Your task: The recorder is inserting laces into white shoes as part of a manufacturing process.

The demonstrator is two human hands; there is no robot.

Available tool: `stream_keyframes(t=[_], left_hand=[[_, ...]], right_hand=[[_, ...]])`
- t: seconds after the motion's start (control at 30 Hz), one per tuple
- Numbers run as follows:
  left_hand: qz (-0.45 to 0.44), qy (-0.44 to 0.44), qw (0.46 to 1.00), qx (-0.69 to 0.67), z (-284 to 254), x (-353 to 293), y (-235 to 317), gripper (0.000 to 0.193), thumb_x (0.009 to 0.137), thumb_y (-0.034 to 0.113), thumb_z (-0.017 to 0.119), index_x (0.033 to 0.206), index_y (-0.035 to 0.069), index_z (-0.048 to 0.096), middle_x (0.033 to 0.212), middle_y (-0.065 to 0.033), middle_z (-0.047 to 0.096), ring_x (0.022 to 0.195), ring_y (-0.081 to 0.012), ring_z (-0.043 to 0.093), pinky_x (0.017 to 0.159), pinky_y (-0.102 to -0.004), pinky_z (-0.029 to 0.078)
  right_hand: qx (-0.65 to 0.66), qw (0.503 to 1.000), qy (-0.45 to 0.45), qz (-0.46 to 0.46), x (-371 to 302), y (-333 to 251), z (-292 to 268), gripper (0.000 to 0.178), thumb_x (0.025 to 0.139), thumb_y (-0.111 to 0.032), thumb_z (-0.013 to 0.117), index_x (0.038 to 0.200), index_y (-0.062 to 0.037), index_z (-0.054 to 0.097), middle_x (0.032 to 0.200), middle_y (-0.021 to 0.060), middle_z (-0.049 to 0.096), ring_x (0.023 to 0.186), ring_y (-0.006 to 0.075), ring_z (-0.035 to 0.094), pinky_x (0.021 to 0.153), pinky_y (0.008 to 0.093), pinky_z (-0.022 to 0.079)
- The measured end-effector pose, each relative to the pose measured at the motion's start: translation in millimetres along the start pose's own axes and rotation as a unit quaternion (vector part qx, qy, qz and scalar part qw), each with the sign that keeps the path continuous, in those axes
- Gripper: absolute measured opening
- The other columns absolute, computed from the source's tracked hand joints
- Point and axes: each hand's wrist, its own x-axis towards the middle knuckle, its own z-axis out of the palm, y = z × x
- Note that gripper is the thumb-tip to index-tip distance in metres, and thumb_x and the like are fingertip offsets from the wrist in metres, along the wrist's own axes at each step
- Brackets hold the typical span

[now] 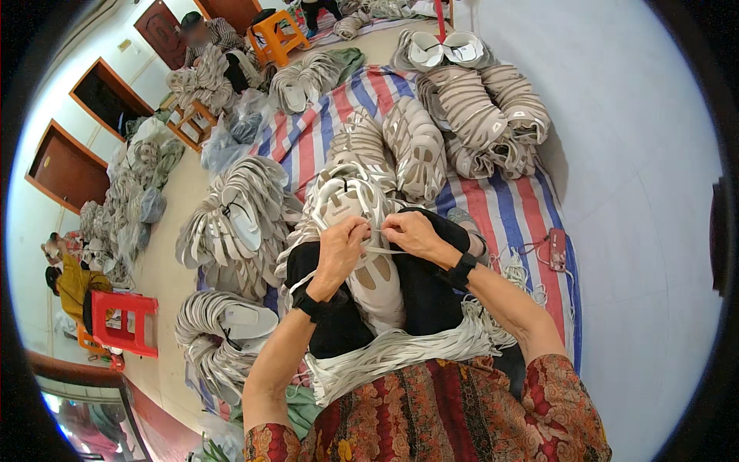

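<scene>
Centrally in the head view, a beige sneaker upper (377,289) lies between the knees of black trousers (427,296), more stacked uppers (358,146) on the far side. The left hand (350,242) and right hand (409,233) each close fingertips together, seemingly pinching a flat white shoelace (379,250). The upper looks light and pliable, probably best held along its eyelet edges; the lace seems limp, suiting a fingertip pinch.

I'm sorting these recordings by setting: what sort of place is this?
Probably a small, informal workroom for shoe parts: bundles of shoe uppers on a striped sheet, loose white laces across the person's lap, and another person seated near similar bundles all suggest it.
</scene>
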Motion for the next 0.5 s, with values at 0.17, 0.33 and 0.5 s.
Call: stream_keyframes(t=[0.17, 0.33, 0.5], left_hand=[[-0.021, -0.014, 0.997, -0.079, 0.4, 4.7, -15.5, 0.016, 0.087, 0.011, 0.051, 0.092, -0.001, 0.061, 0.079, -0.0053, 0.062, 0.063, -0.0099, 0.058, 0.053, -0.021, 0.048], [-0.045, 0.041, 0.982, -0.179, -11.2, -7.7, -12.0, 0.017, 0.086, 0.009, 0.054, 0.095, -0.004, 0.061, 0.08, -0.0077, 0.063, 0.069, -0.0125, 0.062, 0.052, -0.0212, 0.049], [-0.065, 0.136, 0.98, -0.127, -49.6, -29.0, -55.0, 0.012, 0.084, 0.007, 0.055, 0.089, 0.0, 0.063, 0.075, -0.0044, 0.063, 0.063, -0.0083, 0.058, 0.051, -0.0191, 0.046]], right_hand=[[-0.075, 0.992, 0.031, -0.099, 10.0, -2.8, 6.9, 0.018, 0.074, -0.021, 0.056, 0.076, -0.0046, 0.063, 0.068, 0.015, 0.06, 0.061, 0.0311, 0.059, 0.057, 0.0388, 0.046], [0.09, 0.995, -0.037, 0.026, 10.6, -7.8, -8.4, 0.014, 0.068, -0.011, 0.066, 0.073, -0.0007, 0.059, 0.065, 0.0082, 0.058, 0.061, 0.0277, 0.055, 0.058, 0.0332, 0.045], [-0.117, 0.966, 0.049, -0.227, 11.8, -49.1, -4.0, 0.016, 0.068, -0.012, 0.067, 0.08, -0.0045, 0.058, 0.089, 0.008, 0.054, 0.099, 0.0263, 0.05, 0.082, 0.036, 0.041]])
